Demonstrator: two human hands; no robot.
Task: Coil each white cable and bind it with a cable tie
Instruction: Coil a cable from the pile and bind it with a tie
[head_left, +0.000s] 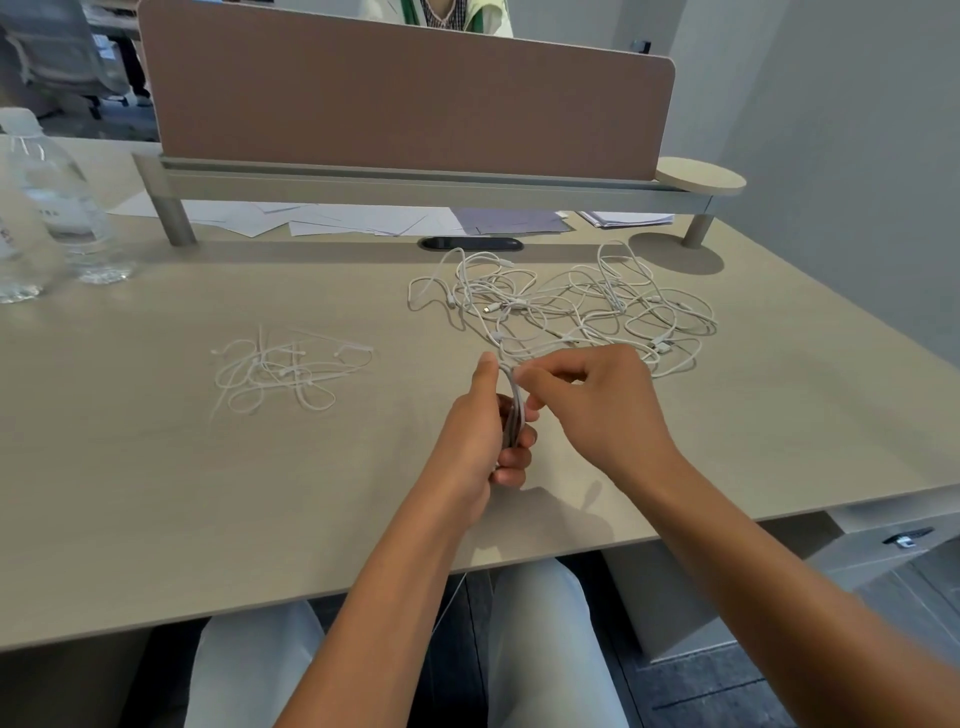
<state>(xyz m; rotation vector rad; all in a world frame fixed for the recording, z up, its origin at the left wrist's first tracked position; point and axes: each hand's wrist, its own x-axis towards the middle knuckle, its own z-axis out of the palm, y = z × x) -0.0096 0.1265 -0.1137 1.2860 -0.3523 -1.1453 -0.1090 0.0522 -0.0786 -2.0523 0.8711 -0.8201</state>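
Left hand (480, 431) grips coiled cable (511, 410) — right hand (592, 400) pinches its top; two bottles (57, 202).

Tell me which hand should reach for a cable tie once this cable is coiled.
Probably the right hand. It only pinches the cable's loose end, while the left hand grips the coil. The cable ties lie to the left, so it must cross over.
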